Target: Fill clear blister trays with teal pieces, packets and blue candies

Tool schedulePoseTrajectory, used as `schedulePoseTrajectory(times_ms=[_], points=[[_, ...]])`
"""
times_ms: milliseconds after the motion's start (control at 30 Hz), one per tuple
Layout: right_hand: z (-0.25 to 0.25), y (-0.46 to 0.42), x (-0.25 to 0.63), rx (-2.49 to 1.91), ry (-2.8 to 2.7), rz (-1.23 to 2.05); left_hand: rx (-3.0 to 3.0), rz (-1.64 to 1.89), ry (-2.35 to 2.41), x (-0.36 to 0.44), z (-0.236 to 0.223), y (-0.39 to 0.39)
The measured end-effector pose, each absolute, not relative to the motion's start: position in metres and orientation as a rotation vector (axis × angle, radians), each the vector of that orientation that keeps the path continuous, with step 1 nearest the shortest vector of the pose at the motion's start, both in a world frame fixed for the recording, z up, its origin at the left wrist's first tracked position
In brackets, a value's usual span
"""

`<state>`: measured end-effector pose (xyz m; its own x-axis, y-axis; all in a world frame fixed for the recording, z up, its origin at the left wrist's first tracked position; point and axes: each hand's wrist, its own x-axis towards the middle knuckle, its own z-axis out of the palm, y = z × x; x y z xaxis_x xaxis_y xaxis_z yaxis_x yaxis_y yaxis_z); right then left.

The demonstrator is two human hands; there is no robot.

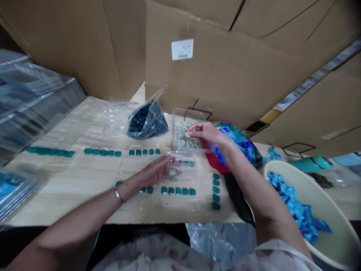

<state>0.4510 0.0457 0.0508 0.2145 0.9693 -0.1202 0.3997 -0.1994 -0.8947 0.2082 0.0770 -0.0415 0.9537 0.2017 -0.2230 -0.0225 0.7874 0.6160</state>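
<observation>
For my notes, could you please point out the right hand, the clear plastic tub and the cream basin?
Right hand (205,132), head view, back of the hand.
Clear plastic tub (187,111), head view, rear rim.
Cream basin (327,199), head view, inner wall.

Soft, even light is falling from above across the bench (64,195), leaving only faint shadows beneath the arms. Pale glare is streaking the clear plastic sheets (31,101) at the left. The left hand (153,171) is blurring slightly, wide-angle distortion is bending the cardboard boxes (70,45) near the frame edges, and the lower-left corner is smearing out of focus
</observation>
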Motion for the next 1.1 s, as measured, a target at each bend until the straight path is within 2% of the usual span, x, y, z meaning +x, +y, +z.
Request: schedulePoseTrajectory(times_ms=[133, 233, 333, 467, 633, 1100], points=[[0.057, -0.004, 0.396, -1.671, -1.211, 0.966, 0.664, 0.129, 0.246, 0.209, -0.043, 0.077], [0.041, -0.027, 0.364, -1.689, -1.232, 1.030, 0.669, 0.120, 0.213, 0.208, -0.042, 0.074], [0.024, -0.036, 0.348, -1.759, -1.359, 0.944, 0.679, 0.130, 0.193, 0.207, -0.040, 0.072], [0.024, -0.037, 0.338, -1.899, -1.658, 0.678, 0.699, 0.131, 0.191, 0.206, -0.041, 0.072], [0.035, -0.036, 0.328, -1.850, -1.921, 0.461, 0.703, 0.121, 0.192, 0.206, -0.043, 0.072], [0.020, -0.053, 0.329, -1.915, -1.732, 0.285, 0.677, 0.140, 0.172, 0.206, -0.041, 0.074]])
